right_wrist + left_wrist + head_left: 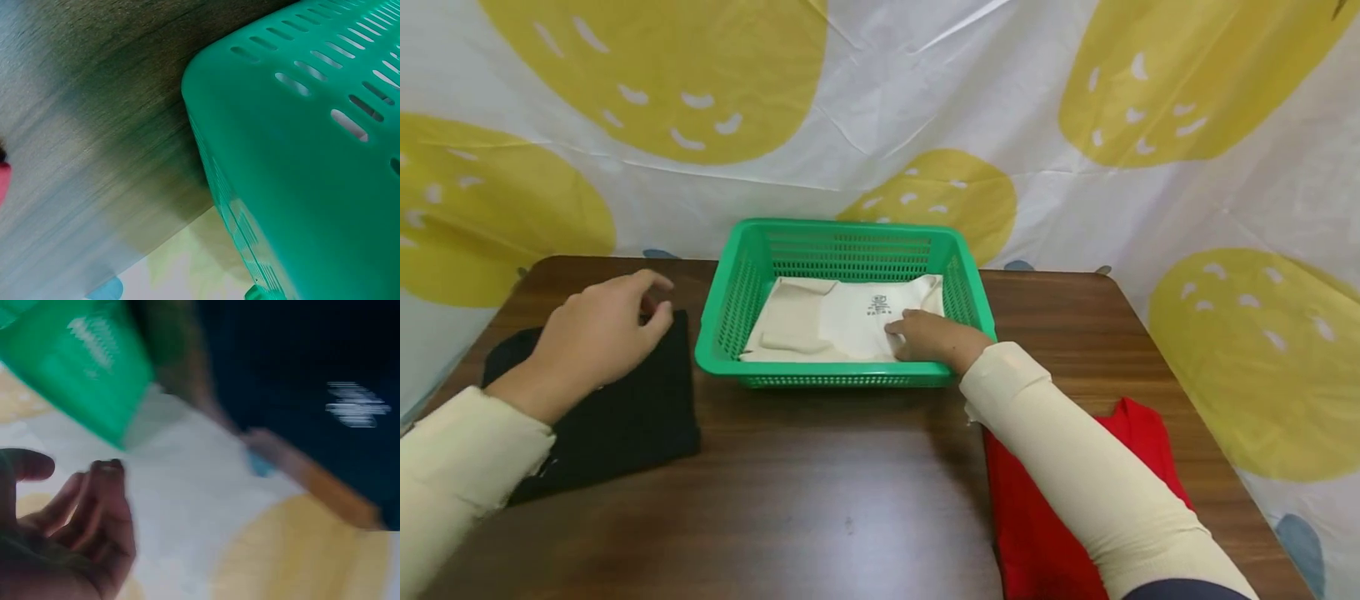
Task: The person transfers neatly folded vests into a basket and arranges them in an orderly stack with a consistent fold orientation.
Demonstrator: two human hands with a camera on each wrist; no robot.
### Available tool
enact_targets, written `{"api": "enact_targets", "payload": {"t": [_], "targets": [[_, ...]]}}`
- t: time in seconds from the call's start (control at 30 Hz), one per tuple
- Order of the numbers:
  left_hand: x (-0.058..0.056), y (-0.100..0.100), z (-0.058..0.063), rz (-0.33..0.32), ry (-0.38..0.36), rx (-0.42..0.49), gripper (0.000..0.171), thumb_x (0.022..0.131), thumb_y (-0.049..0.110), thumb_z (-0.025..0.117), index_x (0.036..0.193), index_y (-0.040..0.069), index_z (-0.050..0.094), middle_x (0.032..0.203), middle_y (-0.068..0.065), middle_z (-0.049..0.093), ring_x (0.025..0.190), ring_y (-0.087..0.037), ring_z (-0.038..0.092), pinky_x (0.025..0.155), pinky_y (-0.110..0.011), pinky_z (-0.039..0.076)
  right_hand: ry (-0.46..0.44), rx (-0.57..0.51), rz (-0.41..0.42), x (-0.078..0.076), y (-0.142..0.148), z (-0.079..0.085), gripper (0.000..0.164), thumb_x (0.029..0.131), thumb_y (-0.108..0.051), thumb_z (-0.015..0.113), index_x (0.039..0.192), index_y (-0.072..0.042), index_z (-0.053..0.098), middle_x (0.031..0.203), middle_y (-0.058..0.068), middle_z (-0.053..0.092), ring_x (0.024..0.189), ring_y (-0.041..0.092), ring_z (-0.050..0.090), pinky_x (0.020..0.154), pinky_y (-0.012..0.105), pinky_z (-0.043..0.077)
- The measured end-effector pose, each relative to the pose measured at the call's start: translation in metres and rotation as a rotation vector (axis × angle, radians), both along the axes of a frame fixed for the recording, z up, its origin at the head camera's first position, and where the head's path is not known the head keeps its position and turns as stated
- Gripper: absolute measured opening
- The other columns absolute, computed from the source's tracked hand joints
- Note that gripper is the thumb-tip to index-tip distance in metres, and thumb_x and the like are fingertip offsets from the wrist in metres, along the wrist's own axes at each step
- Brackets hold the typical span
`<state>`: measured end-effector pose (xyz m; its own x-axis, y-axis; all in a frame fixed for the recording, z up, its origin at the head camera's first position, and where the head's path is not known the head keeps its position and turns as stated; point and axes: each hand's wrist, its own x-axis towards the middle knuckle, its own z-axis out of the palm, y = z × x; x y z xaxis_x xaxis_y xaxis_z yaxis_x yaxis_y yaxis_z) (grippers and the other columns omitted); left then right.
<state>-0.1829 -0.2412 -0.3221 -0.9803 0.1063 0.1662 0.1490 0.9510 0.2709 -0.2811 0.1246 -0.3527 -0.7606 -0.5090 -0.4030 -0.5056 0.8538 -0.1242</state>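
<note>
A folded white shirt-like cloth (850,317) with a small dark print lies flat inside a green plastic basket (850,369). Reaching over the basket's near right rim, my right hand (934,337) rests on the right part of this cloth, its fingertips near the print. In the right wrist view only the basket's outer wall (262,150) shows, and that hand is hidden. My left hand (598,337) hovers left of the basket over a folded black cloth (632,417), fingers loosely bent and holding nothing. The left wrist view shows the same bare fingers (115,512) below the basket's corner.
Under my right forearm, a red folded cloth (1037,525) lies on the right side of the brown wooden table (835,492). Behind the table hangs a white sheet (887,100) with large yellow fruit shapes. The basket stands near the back edge.
</note>
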Motion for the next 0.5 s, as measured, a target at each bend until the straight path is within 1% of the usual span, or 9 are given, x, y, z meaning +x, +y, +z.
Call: {"api": "enact_targets", "payload": {"t": [0.07, 0.13, 0.17, 0.2, 0.27, 0.3, 0.33, 0.4, 0.5], "targets": [[0.007, -0.024, -0.015, 0.028, -0.089, -0.040, 0.042, 0.102, 0.029, 0.050, 0.134, 0.002, 0.054, 0.117, -0.026, 0.064, 0.073, -0.034, 0.063, 0.056, -0.047, 0.047, 0.003, -0.011, -0.001, 0.000, -0.001, 0.000, 0.054, 0.099, -0.017, 0.051, 0.151, -0.006, 0.043, 0.156, 0.023, 0.040, 0.148, 0.035, 0.034, 0.121, 0.043, 0.029], [0.013, -0.045, -0.031, 0.026, -0.165, -0.098, 0.046, 0.102, 0.030, 0.053, 0.137, 0.000, 0.053, 0.126, -0.033, 0.057, 0.091, -0.045, 0.063, 0.066, -0.055, 0.050, -0.006, -0.021, -0.018, 0.000, 0.000, -0.001, 0.054, 0.099, -0.017, 0.052, 0.151, -0.007, 0.043, 0.157, 0.023, 0.038, 0.148, 0.034, 0.033, 0.122, 0.044, 0.029], [0.017, -0.053, -0.040, 0.015, -0.195, -0.134, 0.050, 0.101, 0.032, 0.055, 0.139, -0.001, 0.052, 0.130, -0.035, 0.053, 0.100, -0.050, 0.060, 0.071, -0.060, 0.049, -0.012, -0.026, -0.028, 0.001, 0.000, -0.002, 0.054, 0.099, -0.017, 0.052, 0.152, -0.007, 0.043, 0.157, 0.023, 0.037, 0.149, 0.034, 0.033, 0.122, 0.044, 0.028], [0.020, -0.060, -0.049, 0.001, -0.228, -0.166, 0.054, 0.100, 0.034, 0.056, 0.141, -0.001, 0.050, 0.134, -0.037, 0.049, 0.106, -0.055, 0.057, 0.074, -0.063, 0.048, -0.022, -0.030, -0.038, 0.001, 0.001, -0.003, 0.054, 0.099, -0.018, 0.052, 0.152, -0.008, 0.042, 0.158, 0.022, 0.036, 0.149, 0.034, 0.032, 0.122, 0.045, 0.028], [0.024, -0.070, -0.062, -0.038, -0.279, -0.213, 0.065, 0.097, 0.041, 0.061, 0.145, 0.000, 0.046, 0.141, -0.040, 0.041, 0.115, -0.062, 0.050, 0.079, -0.071, 0.046, -0.039, -0.039, -0.054, 0.002, 0.004, -0.002, 0.054, 0.101, -0.020, 0.052, 0.153, -0.009, 0.041, 0.159, 0.022, 0.033, 0.150, 0.035, 0.030, 0.122, 0.046, 0.027], [0.026, -0.074, -0.068, -0.060, -0.294, -0.230, 0.070, 0.095, 0.044, 0.063, 0.147, 0.001, 0.044, 0.143, -0.041, 0.039, 0.117, -0.064, 0.047, 0.079, -0.073, 0.045, -0.047, -0.048, -0.057, 0.002, 0.006, -0.003, 0.055, 0.101, -0.022, 0.052, 0.153, -0.009, 0.041, 0.160, 0.022, 0.033, 0.150, 0.035, 0.030, 0.122, 0.047, 0.027], [0.028, -0.077, -0.073, -0.079, -0.303, -0.242, 0.076, 0.093, 0.048, 0.065, 0.148, 0.002, 0.042, 0.144, -0.041, 0.037, 0.119, -0.065, 0.045, 0.079, -0.075, 0.044, -0.056, -0.062, -0.060, 0.003, 0.008, -0.003, 0.055, 0.102, -0.025, 0.051, 0.153, -0.010, 0.040, 0.160, 0.022, 0.032, 0.150, 0.036, 0.029, 0.122, 0.047, 0.026], [0.030, -0.081, -0.079, -0.112, -0.326, -0.235, 0.083, 0.090, 0.052, 0.068, 0.149, 0.001, 0.041, 0.144, -0.043, 0.036, 0.121, -0.068, 0.041, 0.084, -0.078, 0.041, -0.077, -0.102, -0.064, 0.004, 0.011, -0.003, 0.056, 0.103, -0.031, 0.049, 0.154, -0.010, 0.038, 0.160, 0.020, 0.033, 0.150, 0.035, 0.030, 0.122, 0.049, 0.026], [0.029, -0.085, -0.081, -0.153, -0.327, -0.212, 0.087, 0.086, 0.052, 0.071, 0.149, 0.000, 0.042, 0.141, -0.045, 0.039, 0.120, -0.068, 0.042, 0.088, -0.076, 0.040, -0.080, -0.177, -0.074, 0.004, 0.015, 0.002, 0.058, 0.106, -0.039, 0.043, 0.155, -0.010, 0.035, 0.160, 0.016, 0.035, 0.150, 0.034, 0.031, 0.122, 0.050, 0.025]]}}
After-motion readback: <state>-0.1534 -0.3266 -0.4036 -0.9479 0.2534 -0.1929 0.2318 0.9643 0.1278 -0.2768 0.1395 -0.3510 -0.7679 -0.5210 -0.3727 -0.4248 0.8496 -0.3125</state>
